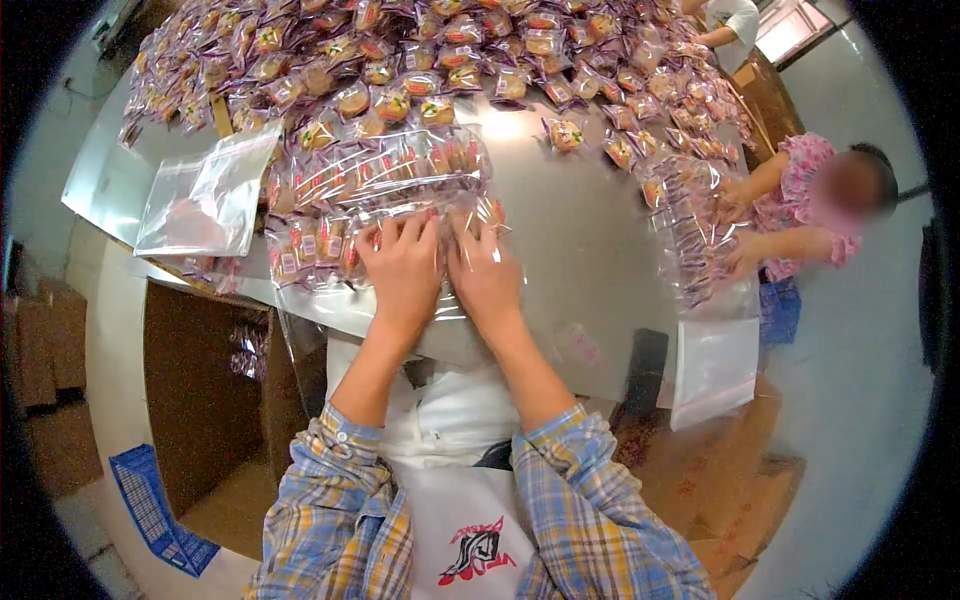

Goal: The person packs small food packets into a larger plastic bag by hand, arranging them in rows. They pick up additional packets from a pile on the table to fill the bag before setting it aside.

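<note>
A clear plastic bag [330,275] lies at the front edge of the metal table, with a row of wrapped cakes [308,246] standing side by side in it. My left hand [405,270] curls its fingers over the right part of this row. Close beside it, my right hand [488,275] is bent over the row's right end, its fingertips by a wrapped cake [492,212]. Plastic glare partly hides both hands' fingertips. Just beyond lies another filled bag [385,165], its packets also lined up.
A large heap of wrapped cakes [460,55] covers the table's far side. Empty clear bags [205,195] are stacked at left. A co-worker's hands [742,250] touch another filled bag [695,235] at right. An open carton [205,390] and blue crate [160,510] stand below left.
</note>
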`<state>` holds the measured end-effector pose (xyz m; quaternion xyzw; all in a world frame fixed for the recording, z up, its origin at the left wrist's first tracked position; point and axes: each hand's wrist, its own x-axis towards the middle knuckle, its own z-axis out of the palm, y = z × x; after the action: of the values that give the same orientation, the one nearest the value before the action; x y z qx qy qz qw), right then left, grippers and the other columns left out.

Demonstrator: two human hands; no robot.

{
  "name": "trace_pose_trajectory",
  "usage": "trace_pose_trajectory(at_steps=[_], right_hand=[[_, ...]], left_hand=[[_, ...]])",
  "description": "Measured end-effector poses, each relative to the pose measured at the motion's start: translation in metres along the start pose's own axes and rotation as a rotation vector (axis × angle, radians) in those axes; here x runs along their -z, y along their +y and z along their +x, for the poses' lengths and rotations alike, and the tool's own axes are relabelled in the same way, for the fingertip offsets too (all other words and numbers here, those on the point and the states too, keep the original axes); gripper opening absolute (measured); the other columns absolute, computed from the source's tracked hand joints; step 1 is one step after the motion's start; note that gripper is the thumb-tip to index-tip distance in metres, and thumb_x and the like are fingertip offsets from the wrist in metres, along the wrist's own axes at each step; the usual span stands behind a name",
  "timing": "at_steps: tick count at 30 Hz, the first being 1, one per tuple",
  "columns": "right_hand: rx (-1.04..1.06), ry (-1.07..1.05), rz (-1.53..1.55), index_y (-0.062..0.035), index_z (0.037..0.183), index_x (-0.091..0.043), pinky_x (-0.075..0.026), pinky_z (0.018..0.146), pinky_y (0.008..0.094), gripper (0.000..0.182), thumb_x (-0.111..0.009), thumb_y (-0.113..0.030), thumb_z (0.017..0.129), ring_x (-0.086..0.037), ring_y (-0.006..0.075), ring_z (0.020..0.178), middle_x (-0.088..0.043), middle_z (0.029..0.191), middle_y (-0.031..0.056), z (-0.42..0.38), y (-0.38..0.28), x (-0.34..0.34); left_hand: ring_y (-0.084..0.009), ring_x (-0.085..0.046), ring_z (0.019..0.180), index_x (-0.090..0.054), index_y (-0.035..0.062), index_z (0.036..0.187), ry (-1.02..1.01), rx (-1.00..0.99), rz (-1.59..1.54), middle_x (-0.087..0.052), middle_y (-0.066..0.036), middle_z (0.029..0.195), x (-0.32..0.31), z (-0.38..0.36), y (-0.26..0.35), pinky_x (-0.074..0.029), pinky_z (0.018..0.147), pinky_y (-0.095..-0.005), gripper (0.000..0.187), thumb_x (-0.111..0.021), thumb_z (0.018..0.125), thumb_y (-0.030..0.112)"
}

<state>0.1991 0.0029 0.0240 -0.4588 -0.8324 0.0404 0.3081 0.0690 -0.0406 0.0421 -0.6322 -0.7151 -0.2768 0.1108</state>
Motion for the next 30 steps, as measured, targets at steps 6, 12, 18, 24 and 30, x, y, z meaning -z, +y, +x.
trace_pose_trajectory(at_steps=[6,12,18,24,30], right_hand=[[0.029,-0.112,-0.103,-0.0082,0.142,-0.058,-0.052,0.097,0.0569,0.054,-0.066,-0.015,0.089,-0.058,0.0422,0.126,-0.055,0.146,0.0202,0.016,-0.005,0.012],[0.288,-0.099,-0.115,-0.0055,0.145,-0.055,-0.027,0.121,0.0625,0.068,-0.069,-0.019,0.081,-0.045,0.0453,0.139,-0.052,0.148,0.0225,0.018,-0.007,0.001],[0.353,-0.219,0.143,-0.0172,0.150,-0.054,-0.023,0.123,0.0620,0.075,-0.074,-0.025,0.079,-0.044,0.0381,0.141,-0.055,0.150,0.0130,0.028,-0.010,0.012],[0.333,-0.086,0.029,-0.0184,0.137,-0.065,-0.033,0.114,0.0568,0.060,-0.079,-0.022,0.078,-0.055,0.0311,0.132,-0.062,0.140,0.0072,0.025,-0.007,-0.013],[0.259,-0.004,-0.015,-0.0151,0.132,-0.068,-0.034,0.113,0.0556,0.056,-0.079,-0.023,0.078,-0.056,0.0314,0.132,-0.065,0.139,0.0094,0.027,-0.009,-0.026]], left_hand=[[-0.0284,-0.052,0.138,-0.054,0.0095,0.147,-0.185,-0.100,0.012,-0.058,-0.011,0.148,0.033,-0.001,-0.002,-0.034,0.116,-0.0571,0.067,-0.075,0.085,0.021],[-0.0330,-0.048,0.144,-0.057,0.0076,0.144,-0.169,-0.067,0.149,-0.057,-0.017,0.150,0.049,-0.023,-0.039,-0.030,0.122,-0.0548,0.063,-0.077,0.087,0.027],[-0.0333,-0.051,0.141,-0.058,0.0075,0.144,-0.096,-0.068,0.078,-0.059,-0.014,0.147,0.047,-0.021,-0.047,-0.033,0.118,-0.0589,0.064,-0.077,0.085,0.018],[-0.0325,-0.049,0.144,-0.063,0.0111,0.141,-0.126,0.053,0.050,-0.056,-0.013,0.152,0.038,-0.020,-0.052,-0.032,0.120,-0.0534,0.058,-0.077,0.085,0.022],[-0.0329,-0.051,0.143,-0.064,0.0043,0.134,0.131,0.082,-0.037,-0.060,-0.014,0.146,0.008,-0.029,-0.050,-0.028,0.123,-0.0540,0.054,-0.077,0.082,0.014]])
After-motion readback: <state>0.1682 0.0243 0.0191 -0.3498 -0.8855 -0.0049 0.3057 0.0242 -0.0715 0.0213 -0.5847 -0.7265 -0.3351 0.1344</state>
